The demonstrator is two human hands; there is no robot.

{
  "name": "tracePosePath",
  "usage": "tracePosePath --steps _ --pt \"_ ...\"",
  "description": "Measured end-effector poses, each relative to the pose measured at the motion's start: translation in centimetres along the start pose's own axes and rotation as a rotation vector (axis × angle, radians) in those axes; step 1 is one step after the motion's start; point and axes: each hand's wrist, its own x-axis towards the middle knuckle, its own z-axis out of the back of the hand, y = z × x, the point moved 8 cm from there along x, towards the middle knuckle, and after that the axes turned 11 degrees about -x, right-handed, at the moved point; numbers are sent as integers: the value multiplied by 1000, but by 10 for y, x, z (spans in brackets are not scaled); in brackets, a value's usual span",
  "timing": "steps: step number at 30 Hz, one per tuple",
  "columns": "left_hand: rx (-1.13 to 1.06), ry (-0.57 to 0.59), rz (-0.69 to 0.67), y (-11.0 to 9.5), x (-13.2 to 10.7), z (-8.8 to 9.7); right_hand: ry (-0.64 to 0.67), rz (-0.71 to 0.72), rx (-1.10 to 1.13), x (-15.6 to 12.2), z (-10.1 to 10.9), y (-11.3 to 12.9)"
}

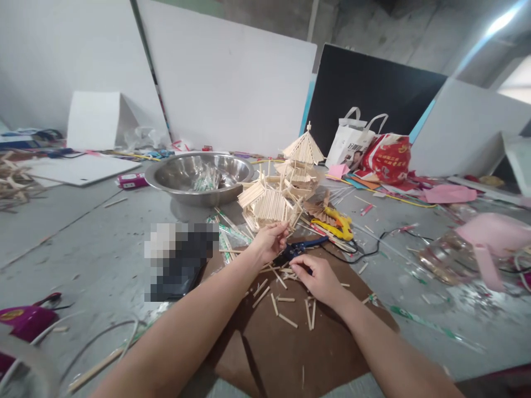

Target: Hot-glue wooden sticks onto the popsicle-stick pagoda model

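Observation:
A small pavilion model (pixel 271 205) made of pale wooden sticks stands in the middle, with a taller pointed-roof tower (pixel 305 146) of the same sticks behind it. My left hand (pixel 269 242) is at the model's front edge, its fingers pinched together; what they hold, if anything, is too small to make out. Lower and to the right, my right hand (pixel 313 272) is closed just above several short cut sticks (pixel 286 299), its thumb and fingertips together. The sticks lie loose on a brown board (pixel 307 354). Blue-handled pliers (pixel 305 245) lie between the hands and the model.
A steel basin (pixel 199 190) with plastic-wrapped sticks sits behind left. A yellow-handled tool (pixel 338 224) and a black cable lie to the right. Beyond are a pink-lidded jug (pixel 485 243), a red bag (pixel 388 157) and a white paper bag (pixel 348 141). A dark, pixelated object (pixel 178 271) lies left.

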Motion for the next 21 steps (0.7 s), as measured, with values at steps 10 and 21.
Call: tracePosePath --steps 10,21 --pt "-77 -3 42 3 2 -2 36 37 -61 -1 -5 3" --pt "-106 -90 90 4 1 1 -192 -412 -124 6 71 -67"
